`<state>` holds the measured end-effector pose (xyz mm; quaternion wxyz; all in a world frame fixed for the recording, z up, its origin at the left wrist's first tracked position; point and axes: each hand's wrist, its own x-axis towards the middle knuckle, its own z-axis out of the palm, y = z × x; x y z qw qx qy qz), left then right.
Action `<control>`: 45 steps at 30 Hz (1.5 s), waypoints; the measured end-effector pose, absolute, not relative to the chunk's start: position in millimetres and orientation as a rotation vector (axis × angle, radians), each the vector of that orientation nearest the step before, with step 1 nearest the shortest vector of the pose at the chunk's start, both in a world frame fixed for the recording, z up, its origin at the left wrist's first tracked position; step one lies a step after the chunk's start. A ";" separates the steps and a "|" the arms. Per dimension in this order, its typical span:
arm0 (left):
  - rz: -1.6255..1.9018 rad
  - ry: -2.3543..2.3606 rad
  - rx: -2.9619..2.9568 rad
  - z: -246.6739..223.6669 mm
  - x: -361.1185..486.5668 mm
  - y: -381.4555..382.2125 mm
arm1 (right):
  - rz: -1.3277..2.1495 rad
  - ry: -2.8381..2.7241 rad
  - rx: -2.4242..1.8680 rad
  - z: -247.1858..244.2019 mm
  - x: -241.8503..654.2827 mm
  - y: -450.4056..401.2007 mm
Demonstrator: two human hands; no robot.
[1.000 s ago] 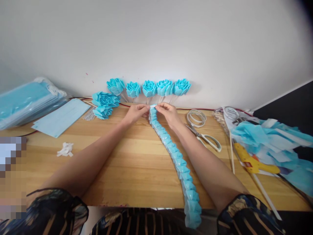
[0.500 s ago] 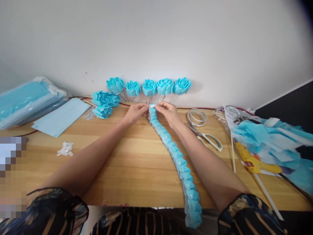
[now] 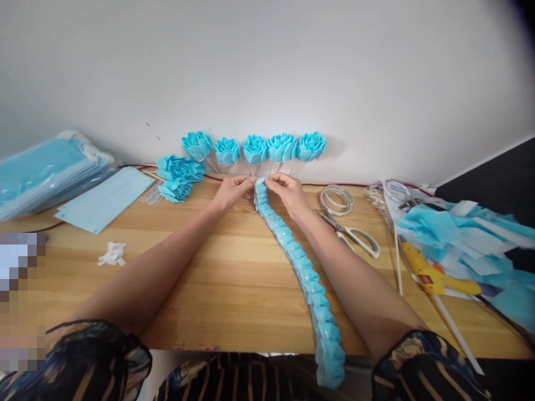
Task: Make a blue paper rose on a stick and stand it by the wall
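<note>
Light-blue pleated strip (image 3: 307, 275), long, narrow, gently curved, folds overlapping

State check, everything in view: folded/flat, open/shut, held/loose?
Blue strip, folded in overlapping pleats, held at far end
Left hand, pinching that end
Right hand, pinching that end
Scissors, loose, partly hidden; open or shut unclear
Glue gun, loose, on its side
Tape roll, loose, lying flat
Row of flowers, petals spread
Pale blue sheet, flat
White scraps, loosely piled
</note>
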<state>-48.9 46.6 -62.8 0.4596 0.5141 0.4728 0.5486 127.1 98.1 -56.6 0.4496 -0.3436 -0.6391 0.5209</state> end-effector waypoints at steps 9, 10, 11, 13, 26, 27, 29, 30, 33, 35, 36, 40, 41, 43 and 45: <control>1.419 1.255 1.274 -60.1 -45.4 45.7 | 1.253 -1.624 -0.859 -60.7 124.6 97.2; 1.430 1.281 1.277 -59.8 -45.6 45.9 | 1.248 -1.621 -0.862 -60.6 125.4 98.0; 1.442 1.303 1.277 -59.6 -45.8 46.2 | 1.244 -1.603 -0.872 -60.3 126.6 99.2; 1.466 1.332 1.275 -59.4 -46.2 46.9 | 1.243 -1.517 -0.908 -59.2 130.1 102.6; 1.456 1.355 1.437 -52.0 -37.9 38.3 | 1.063 -1.815 -0.742 -61.1 117.8 95.8; 1.454 1.362 1.453 -52.0 -37.9 38.2 | 1.034 -1.816 -0.764 -61.2 117.3 95.5; 1.446 1.374 1.469 -52.3 -38.3 38.4 | 1.028 -1.808 -0.785 -60.1 118.1 95.3; 1.441 1.377 1.472 -52.7 -38.7 38.6 | 1.040 -1.804 -0.785 -58.9 119.1 95.3; 1.421 1.378 1.474 -53.8 -40.2 39.7 | 1.086 -1.790 -0.783 -54.0 123.0 95.1; 1.409 1.369 1.466 -54.6 -41.1 40.3 | 1.120 -1.775 -0.792 -51.3 125.5 95.4; 1.405 1.361 1.461 -55.1 -41.5 40.6 | 1.137 -1.768 -0.799 -50.5 126.5 95.7; 1.384 1.290 1.408 -58.5 -44.7 42.1 | 1.184 -1.731 -0.825 -50.8 129.2 97.5; 1.377 1.252 1.381 -59.5 -46.0 42.6 | 1.188 -1.720 -0.827 -51.6 129.8 97.9; 1.374 1.163 1.319 -61.6 -48.6 43.5 | 1.194 -1.698 -0.824 -53.4 130.6 98.6; 1.379 1.107 1.276 -63.1 -50.3 44.2 | 1.197 -1.688 -0.820 -55.4 131.1 99.1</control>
